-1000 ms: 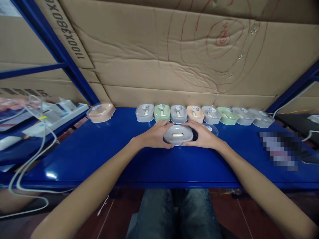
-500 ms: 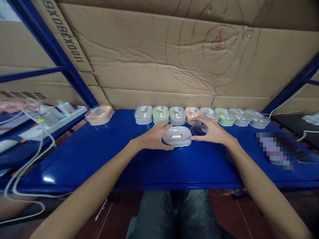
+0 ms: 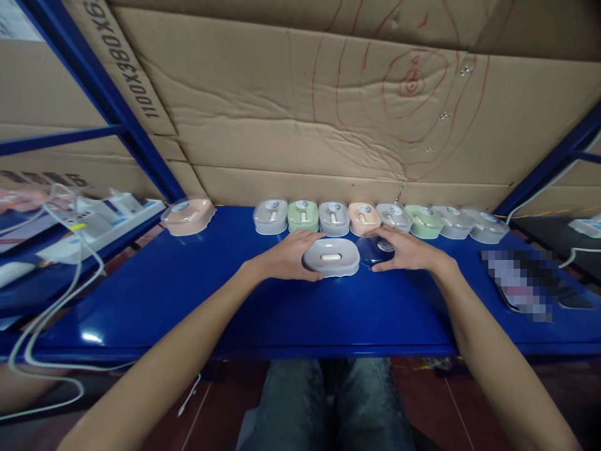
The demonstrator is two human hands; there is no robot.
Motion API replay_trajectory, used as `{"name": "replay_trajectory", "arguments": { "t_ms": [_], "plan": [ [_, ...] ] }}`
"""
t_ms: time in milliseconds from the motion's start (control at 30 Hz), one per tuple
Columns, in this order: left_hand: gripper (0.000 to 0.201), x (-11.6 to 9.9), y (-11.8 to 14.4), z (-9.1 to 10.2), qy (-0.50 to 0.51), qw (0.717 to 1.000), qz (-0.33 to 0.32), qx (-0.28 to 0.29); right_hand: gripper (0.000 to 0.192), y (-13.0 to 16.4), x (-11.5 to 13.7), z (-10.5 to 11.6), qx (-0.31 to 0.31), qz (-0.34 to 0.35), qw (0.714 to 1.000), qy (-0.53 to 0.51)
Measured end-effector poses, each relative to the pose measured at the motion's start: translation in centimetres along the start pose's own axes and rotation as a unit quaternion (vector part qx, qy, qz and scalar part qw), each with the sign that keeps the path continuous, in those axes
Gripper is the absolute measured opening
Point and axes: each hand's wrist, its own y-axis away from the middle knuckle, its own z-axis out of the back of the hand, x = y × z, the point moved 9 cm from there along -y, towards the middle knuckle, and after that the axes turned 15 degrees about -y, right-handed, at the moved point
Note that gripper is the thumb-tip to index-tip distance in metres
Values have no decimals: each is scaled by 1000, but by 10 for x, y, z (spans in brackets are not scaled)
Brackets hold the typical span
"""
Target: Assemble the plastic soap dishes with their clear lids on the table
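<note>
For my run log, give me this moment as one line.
left hand: on grey dish | right hand: on clear lid | lid: beside dish, on blue table | row of lidded dishes behind
</note>
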Motion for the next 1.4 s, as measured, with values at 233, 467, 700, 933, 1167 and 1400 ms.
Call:
{"name": "replay_trajectory", "arguments": {
  "t_ms": [233,467,700,933,1167,1400],
  "plan": [
    [99,3,1,2,21,1000,5,-14,60,0,13,18,-71,8,997,4],
    [115,0,0,-9,44,999,27,-8,60,-6,55,15,-178,101,977,-62],
    [123,-5,-3,-26,116,990,72,-22,70,-15,69,-24,-180,136,970,-94],
    [131,-3,-3,-31,139,985,100,-25,69,-18,70,-36,-167,132,976,-49],
    [119,-9,-4,-25,142,986,82,-35,70,-18,74,-39,-162,144,976,-24],
    [111,-7,-5,-26,137,986,80,-41,69,-17,75,-40,-166,141,976,-17]
  ]
}}
